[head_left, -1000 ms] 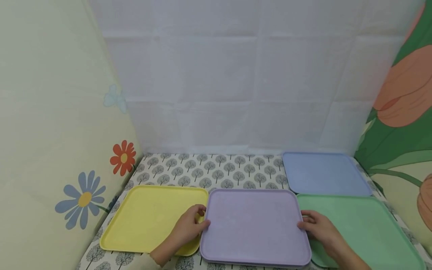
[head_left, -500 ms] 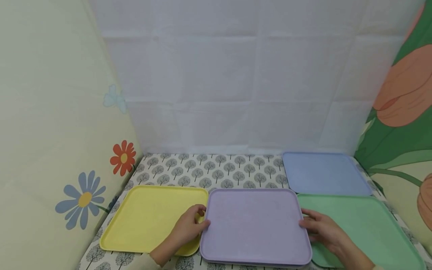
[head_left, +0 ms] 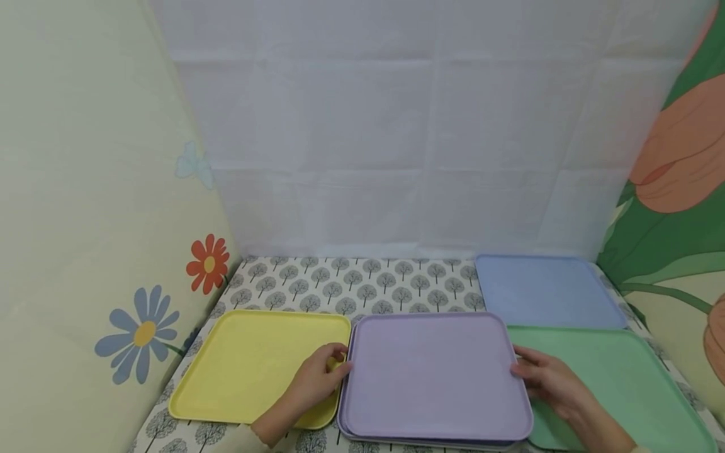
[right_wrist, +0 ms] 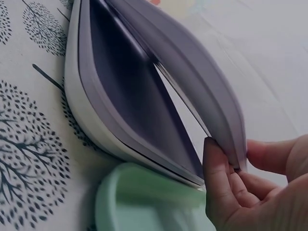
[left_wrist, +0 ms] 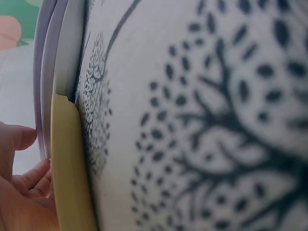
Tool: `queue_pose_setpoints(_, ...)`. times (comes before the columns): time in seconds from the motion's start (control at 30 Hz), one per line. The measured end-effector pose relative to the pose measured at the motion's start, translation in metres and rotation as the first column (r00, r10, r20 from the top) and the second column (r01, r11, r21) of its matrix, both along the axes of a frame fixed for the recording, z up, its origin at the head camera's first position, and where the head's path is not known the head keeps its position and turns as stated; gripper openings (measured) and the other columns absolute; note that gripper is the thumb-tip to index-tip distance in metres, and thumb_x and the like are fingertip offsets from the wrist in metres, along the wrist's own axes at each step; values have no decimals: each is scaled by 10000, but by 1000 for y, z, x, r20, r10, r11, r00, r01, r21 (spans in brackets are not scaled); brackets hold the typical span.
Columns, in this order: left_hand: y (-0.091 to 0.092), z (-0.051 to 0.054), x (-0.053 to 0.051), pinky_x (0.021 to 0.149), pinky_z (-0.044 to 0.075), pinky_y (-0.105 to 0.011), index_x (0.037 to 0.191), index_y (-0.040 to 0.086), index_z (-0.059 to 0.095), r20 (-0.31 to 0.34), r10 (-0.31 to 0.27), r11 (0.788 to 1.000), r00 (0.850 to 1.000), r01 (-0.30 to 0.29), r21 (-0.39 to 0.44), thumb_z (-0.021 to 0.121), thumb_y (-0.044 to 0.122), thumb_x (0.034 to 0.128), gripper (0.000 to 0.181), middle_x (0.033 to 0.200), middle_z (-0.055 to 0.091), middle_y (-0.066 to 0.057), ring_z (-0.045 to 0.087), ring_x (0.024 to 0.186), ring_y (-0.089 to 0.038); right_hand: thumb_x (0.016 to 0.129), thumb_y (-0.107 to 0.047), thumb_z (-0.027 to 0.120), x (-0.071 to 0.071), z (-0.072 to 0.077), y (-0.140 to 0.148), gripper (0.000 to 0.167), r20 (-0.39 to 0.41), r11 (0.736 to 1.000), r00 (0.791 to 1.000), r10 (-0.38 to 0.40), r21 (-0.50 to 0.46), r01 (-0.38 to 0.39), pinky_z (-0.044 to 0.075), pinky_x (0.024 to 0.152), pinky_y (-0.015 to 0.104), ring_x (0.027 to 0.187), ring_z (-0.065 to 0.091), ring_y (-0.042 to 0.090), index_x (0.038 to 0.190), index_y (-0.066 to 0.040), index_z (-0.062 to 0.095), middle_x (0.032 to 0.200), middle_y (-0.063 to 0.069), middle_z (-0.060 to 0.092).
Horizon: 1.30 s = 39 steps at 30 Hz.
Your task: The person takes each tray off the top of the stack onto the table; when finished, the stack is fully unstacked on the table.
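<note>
Fingers [right_wrist: 219, 183] of the right hand [head_left: 552, 380] are curling under the right edge of the upper lavender tray [head_left: 436, 371] while the thumb [right_wrist: 269, 156] is pressing from the other side, so this hand is pinching the rim. The left hand [head_left: 317, 377] is gripping the same tray at its left edge, its fingertips curling in beside the stack. The two hands are sitting well apart, with the tray lying between them.

That upper tray is tilting, its right side standing clear of a lower lavender tray [right_wrist: 89, 82]; a wedge-shaped gap is showing between the two. Beneath them, a whitish tray [right_wrist: 72, 91] is resting on the tree-print tablecloth [head_left: 334, 277].

A yellow tray [head_left: 255, 365] is lying just left of the stack, partly under the left hand and forearm. A light green tray [head_left: 612, 377] is lying on the right, the upper tray overlapping its left margin in the head view. A light blue tray [head_left: 544, 289] is lying beyond the green one. A creased white sheet [head_left: 362, 138] is hanging behind, and a large orange tulip [head_left: 674, 157] is decorating the right side.
</note>
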<state>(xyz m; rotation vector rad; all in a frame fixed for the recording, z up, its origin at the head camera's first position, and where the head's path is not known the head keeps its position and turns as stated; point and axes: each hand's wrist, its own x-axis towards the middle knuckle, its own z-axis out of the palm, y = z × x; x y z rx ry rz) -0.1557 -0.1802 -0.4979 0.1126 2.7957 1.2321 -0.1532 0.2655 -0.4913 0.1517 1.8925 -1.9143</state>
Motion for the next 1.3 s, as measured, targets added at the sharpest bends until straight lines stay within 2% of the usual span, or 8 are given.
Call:
queue_pose_setpoints(0.1,-1,0,0,551,469,-262,1199,95,648,-8,-6,1000,1000,6,-16,736,222,917,321,1037,637,-35,527,694,-121,990,-114,624,-1,1,4,791,-13,1000,1000,14,-13,-14,593,799,362,900,704,140,1540,127,109,1031,-37,707)
queue_pose_setpoints(0.3,-1,-2,-1,592,452,-246,1206,94,642,-21,-16,999,1000,15,-39,786,144,820,415,1038,627,-31,528,712,-115,1007,-118,603,-8,5,9,791,-39,998,998,40,-54,-42,587,822,343,925,700,120,1541,133,76,1025,-61,703)
queue_pose_setpoints(0.53,-2,-1,-2,599,471,-259,1253,69,613,10,-32,999,999,33,-29,812,98,770,523,1067,618,-57,543,722,-129,1012,-94,579,-23,10,10,778,-73,997,997,32,-64,-37,575,837,317,940,691,88,1543,127,54,1076,-96,696)
queue_pose_setpoints(0.77,0,0,-2,596,473,-262,1268,79,602,33,-17,999,999,18,-38,835,112,741,577,1086,607,-59,544,722,-132,1032,-117,548,-41,17,6,776,-111,996,991,72,-42,-77,571,839,301,957,682,60,1555,118,25,1069,-128,680)
queue_pose_setpoints(1.07,1,-2,-3,586,425,-264,1221,100,613,-14,-18,998,1000,17,-61,855,170,748,536,1027,601,-32,503,704,-128,1004,-85,588,-64,27,-1,777,-98,998,995,12,-57,-18,564,811,271,902,678,62,1562,101,80,986,-118,695)
queue_pose_setpoints(1.3,-1,-1,-2,572,428,-264,1227,93,606,3,-30,999,1000,30,-37,862,149,741,553,1028,590,-34,507,696,-135,995,-53,592,-85,26,-3,776,-74,995,997,-8,-95,0,565,800,271,888,668,93,1565,95,87,973,-115,676)
